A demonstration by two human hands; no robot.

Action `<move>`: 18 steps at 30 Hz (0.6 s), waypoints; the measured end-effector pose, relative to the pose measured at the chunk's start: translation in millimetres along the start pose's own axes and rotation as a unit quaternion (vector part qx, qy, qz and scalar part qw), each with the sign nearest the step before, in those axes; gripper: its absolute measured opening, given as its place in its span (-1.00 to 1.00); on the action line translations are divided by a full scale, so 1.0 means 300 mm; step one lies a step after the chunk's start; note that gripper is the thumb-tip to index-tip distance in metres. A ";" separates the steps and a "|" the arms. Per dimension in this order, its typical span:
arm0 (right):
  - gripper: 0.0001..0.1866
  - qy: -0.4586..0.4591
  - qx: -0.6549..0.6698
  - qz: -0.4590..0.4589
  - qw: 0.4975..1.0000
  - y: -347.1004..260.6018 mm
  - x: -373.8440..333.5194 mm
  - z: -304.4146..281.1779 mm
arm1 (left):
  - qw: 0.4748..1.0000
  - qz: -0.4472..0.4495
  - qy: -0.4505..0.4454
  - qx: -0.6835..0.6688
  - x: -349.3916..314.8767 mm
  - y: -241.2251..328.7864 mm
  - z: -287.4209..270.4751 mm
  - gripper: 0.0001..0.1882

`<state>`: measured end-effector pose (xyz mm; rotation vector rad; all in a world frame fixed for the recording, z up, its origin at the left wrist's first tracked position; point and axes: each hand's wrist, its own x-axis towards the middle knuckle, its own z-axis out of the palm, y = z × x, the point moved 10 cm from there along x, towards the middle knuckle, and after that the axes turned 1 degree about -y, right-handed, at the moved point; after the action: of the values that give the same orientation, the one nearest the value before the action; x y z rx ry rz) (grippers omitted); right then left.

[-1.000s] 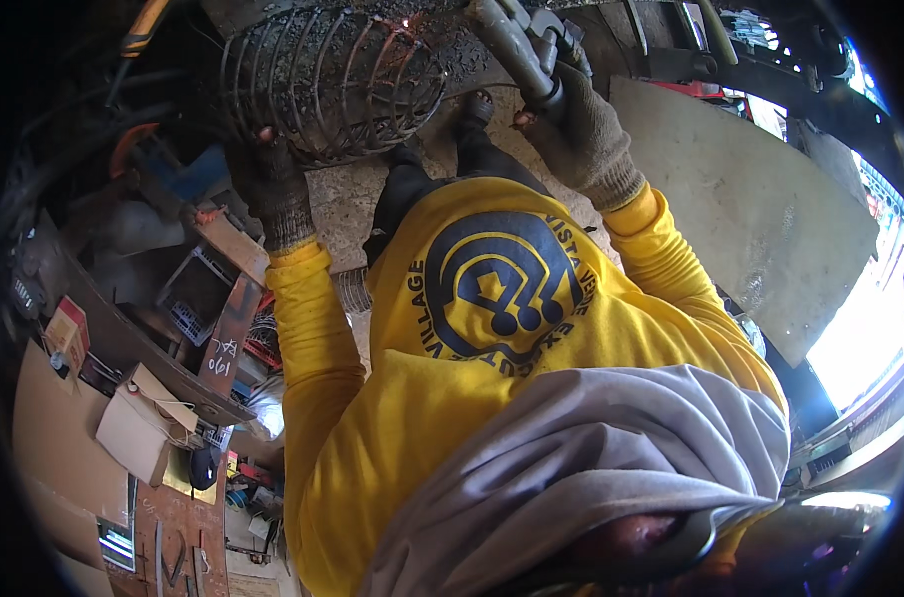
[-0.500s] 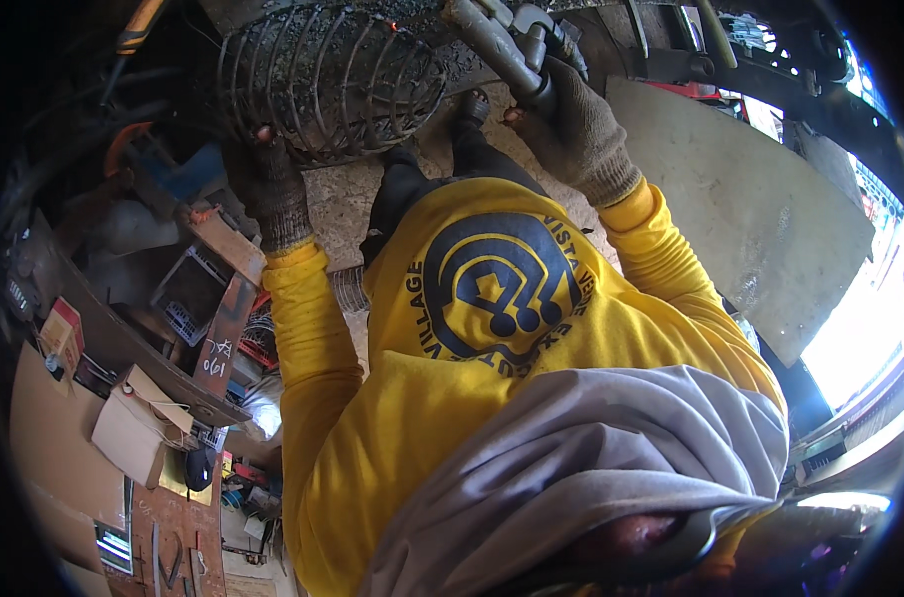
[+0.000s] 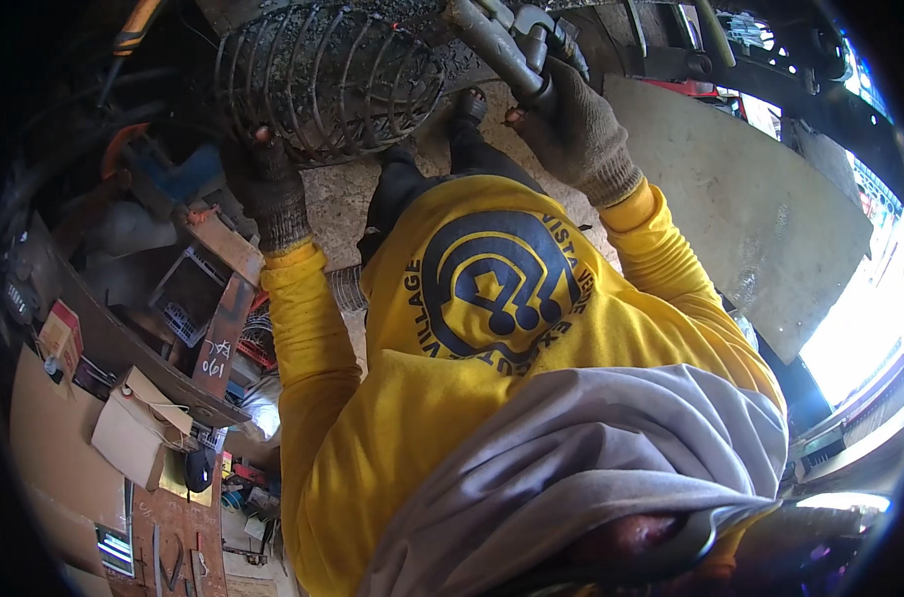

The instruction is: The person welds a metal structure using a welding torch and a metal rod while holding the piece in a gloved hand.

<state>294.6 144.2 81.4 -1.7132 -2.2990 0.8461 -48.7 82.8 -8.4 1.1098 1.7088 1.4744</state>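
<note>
While the gloved right hand (image 3: 578,131) wraps closed around the gray tubular tool (image 3: 499,48) just right of the ribbed wire cage (image 3: 344,80), the gloved left hand (image 3: 267,181) touches the cage's near left edge, shadow leaving unclear how far it closes

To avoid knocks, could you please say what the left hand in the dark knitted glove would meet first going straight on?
Probably the dark, rounded wire cage, though depth is unclear.

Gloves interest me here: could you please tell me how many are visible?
2: one on the left hand at the wire cage, one on the right hand gripping the grey tool. Others may be hidden.
</note>
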 end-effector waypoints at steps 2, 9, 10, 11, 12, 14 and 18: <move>-0.26 -0.002 -0.002 0.007 1.000 0.000 0.000 0.002 | 0.991 0.037 -0.016 0.125 0.005 0.067 0.035 -0.53; -0.24 -0.001 0.017 0.006 1.000 0.007 0.006 0.007 | 0.997 0.042 0.026 0.061 0.011 0.083 0.030 -0.25; -0.24 -0.001 0.017 0.006 1.000 0.007 0.005 0.007 | 0.997 0.052 0.027 0.059 0.010 0.095 0.032 -0.24; -0.24 -0.001 0.018 0.007 1.000 0.009 0.003 0.006 | 0.997 0.052 0.026 0.058 0.009 0.091 0.023 -0.24; -0.24 0.000 0.018 0.008 1.000 0.010 0.002 0.005 | 0.995 0.045 0.007 0.085 0.009 0.076 0.019 -0.44; -0.25 0.004 0.023 0.011 1.000 0.006 0.004 0.001 | 0.993 0.039 -0.011 0.112 0.003 0.056 0.023 -0.53; -0.26 0.024 0.052 0.060 0.997 0.039 0.014 -0.019 | 0.997 0.019 0.005 0.069 -0.003 0.039 0.011 -0.55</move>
<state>305.4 152.3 79.1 -1.8218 -2.1007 0.9190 -43.0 83.8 2.5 1.2150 1.8274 1.4044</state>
